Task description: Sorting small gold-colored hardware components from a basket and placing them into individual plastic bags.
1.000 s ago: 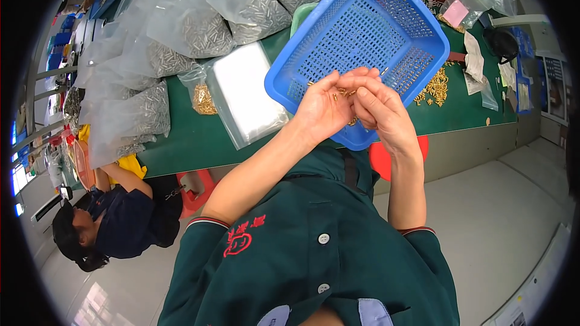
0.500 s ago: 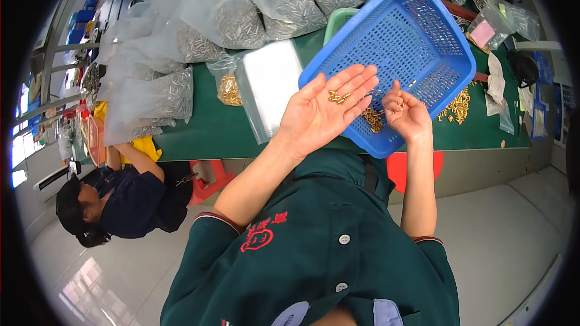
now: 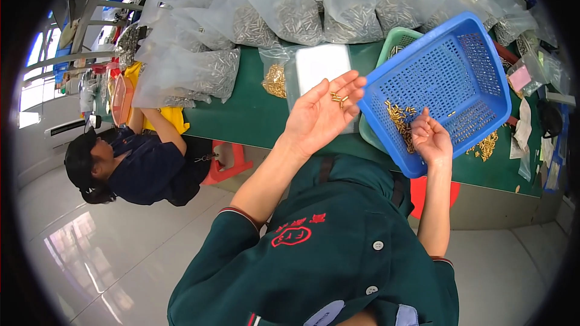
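Observation:
My left hand (image 3: 321,111) is palm up, slightly cupped, with several small brass pins (image 3: 339,99) lying across its fingers. It is held just left of a blue perforated plastic basket (image 3: 379,78). Over the basket's near side is my right hand (image 3: 432,140), its fingers curled in and the thumb close to them. Whatever lies between those fingers is too small to make out. Beside that hand, a heap of brass pins (image 3: 399,122) rests in the basket's near left part, and a few single ones lie farther in.
Clear bags of silvery metal pins (image 3: 293,18) line the back of the green table (image 3: 260,118). A bag of brass pins (image 3: 275,81) and white plastic bags (image 3: 323,65) lie left of the basket. A green basket (image 3: 399,38) sits under it. Loose brass pins (image 3: 484,146) lie right. A co-worker (image 3: 136,166) sits left.
The view has shifted, so the table and basket appear farther right. My left hand's fingers are curled a little more around the pins. My right hand stays curled over the basket's near side.

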Demonstrator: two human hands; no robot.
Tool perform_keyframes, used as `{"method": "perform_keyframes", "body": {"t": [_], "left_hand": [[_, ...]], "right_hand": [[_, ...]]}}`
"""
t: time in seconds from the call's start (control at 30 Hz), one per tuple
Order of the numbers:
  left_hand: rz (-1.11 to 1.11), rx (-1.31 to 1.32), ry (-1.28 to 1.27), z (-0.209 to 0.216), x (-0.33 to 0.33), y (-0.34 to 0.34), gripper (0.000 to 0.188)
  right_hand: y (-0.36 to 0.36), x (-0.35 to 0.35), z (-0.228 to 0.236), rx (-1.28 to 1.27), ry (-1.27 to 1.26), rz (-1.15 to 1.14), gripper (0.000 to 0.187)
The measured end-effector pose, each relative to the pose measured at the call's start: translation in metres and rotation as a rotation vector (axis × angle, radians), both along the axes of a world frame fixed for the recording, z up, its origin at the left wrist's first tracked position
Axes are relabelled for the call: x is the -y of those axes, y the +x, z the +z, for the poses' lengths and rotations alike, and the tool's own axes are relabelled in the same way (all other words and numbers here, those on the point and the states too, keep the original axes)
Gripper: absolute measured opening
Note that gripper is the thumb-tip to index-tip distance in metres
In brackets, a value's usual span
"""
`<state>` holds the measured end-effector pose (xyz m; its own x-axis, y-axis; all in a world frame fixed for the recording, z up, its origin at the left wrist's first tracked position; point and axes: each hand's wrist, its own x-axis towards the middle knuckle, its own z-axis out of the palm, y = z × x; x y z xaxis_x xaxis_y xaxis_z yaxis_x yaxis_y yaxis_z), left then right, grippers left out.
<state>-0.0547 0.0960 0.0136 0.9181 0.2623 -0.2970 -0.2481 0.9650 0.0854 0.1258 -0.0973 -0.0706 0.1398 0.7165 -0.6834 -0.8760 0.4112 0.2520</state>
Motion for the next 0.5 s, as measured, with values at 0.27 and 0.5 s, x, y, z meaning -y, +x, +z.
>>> {"method": "perform_keyframes", "body": {"t": [0.27,0.5], "left_hand": [[0.018,-0.835,0.761,-0.048,-0.121,-0.029,0.015],[-0.619,-0.89,2.09,-0.067,-0.21,-0.023,0.014]], "right_hand": [[-0.007,0.004,0.004,0.004,-0.003,0.028,0.02],[-0.01,0.0,0.007,0.01,-0.02,0.03,0.02]]}}
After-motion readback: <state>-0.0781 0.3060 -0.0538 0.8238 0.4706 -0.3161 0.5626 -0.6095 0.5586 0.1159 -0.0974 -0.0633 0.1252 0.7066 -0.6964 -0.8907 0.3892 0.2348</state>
